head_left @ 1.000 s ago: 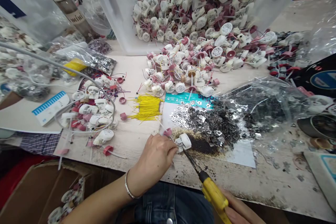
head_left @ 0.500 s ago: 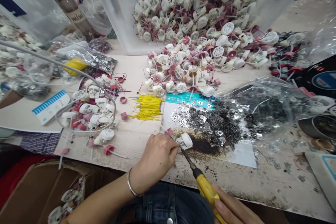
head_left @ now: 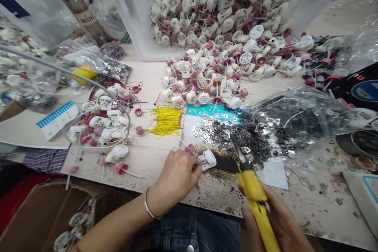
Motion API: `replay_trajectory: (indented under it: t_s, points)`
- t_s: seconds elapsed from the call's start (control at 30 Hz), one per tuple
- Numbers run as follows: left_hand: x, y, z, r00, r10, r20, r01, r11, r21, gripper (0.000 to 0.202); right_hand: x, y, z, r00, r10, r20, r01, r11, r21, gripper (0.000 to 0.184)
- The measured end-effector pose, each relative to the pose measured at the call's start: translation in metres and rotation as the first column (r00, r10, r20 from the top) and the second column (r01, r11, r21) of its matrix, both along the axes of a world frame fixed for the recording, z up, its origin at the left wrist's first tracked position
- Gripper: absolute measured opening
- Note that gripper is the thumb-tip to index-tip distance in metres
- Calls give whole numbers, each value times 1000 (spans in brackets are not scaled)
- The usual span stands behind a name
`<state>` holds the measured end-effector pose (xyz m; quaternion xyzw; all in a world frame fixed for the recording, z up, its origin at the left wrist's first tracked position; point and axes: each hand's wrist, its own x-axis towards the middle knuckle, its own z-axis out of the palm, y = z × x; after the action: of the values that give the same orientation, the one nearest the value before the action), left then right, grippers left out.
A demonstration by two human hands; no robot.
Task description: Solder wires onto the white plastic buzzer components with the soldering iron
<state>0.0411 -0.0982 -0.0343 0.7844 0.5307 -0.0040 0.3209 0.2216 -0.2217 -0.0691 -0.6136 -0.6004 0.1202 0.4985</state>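
Observation:
My left hand (head_left: 177, 177) rests near the table's front edge, its fingers pinching a white plastic part (head_left: 207, 160) with a thin stem leading to a pink disc (head_left: 189, 148). My right hand (head_left: 277, 220) grips a yellow-handled soldering iron (head_left: 251, 185). The iron's metal tip points up and away, over a heap of silvery metal flakes (head_left: 236, 138), apart from the white part. The flakes lie on a white sheet (head_left: 273, 173), next to a scorched dark patch (head_left: 223, 164).
A transparent bin (head_left: 130, 12) overflows with white-and-pink parts, which also spill across the table (head_left: 153, 165). A bundle of yellow wires (head_left: 165, 120) lies left of the flakes. A clear bag (head_left: 295, 118) holds dark metal pieces. A cardboard box (head_left: 44, 212) sits below the front edge.
The soldering iron has lifted off the white part, its tip swinging up and right over the flakes. My left hand stays nearly still.

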Motion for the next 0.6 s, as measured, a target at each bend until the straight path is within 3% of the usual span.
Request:
replay_trajectory:
  t_s: [0.07, 0.1, 0.17, 0.3, 0.37, 0.47, 0.53, 0.6]
  points:
    - [1, 1, 1, 1000, -5, -2, 5, 1000, 2, 18, -9, 24, -5, 998, 29, 53, -31, 999, 45, 21]
    - [1, 1, 1, 1000, -7, 0, 7, 1000, 3, 18, -14, 35, -9, 998, 51, -30, -49, 997, 54, 17]
    - [0, 2, 2, 1000, -9, -1, 9, 1000, -1, 18, -25, 55, -18, 998, 60, -13, -58, 990, 127, 21]
    - [-7, -1, 0, 999, 13, 39, -14, 1000, 24, 15, -36, 73, -31, 989, 133, 63, -140, 983, 120, 28]
    - [-11, -5, -1, 990, 14, 140, -29, 994, 107, 16, -38, 72, -27, 992, 107, 62, -115, 982, 147, 27]
    - [-14, -10, 1, 961, -74, 268, 30, 986, 164, 56, -42, 67, -13, 998, 56, 24, -60, 977, 206, 22]
    - [-16, -11, 7, 953, -100, 285, 73, 992, 103, 53, -43, 64, -6, 996, 84, -20, -78, 976, 205, 21]
    - [-28, -12, 15, 962, -37, 270, 21, 998, 63, 45, -43, 65, -2, 993, 115, -38, -105, 974, 200, 21]
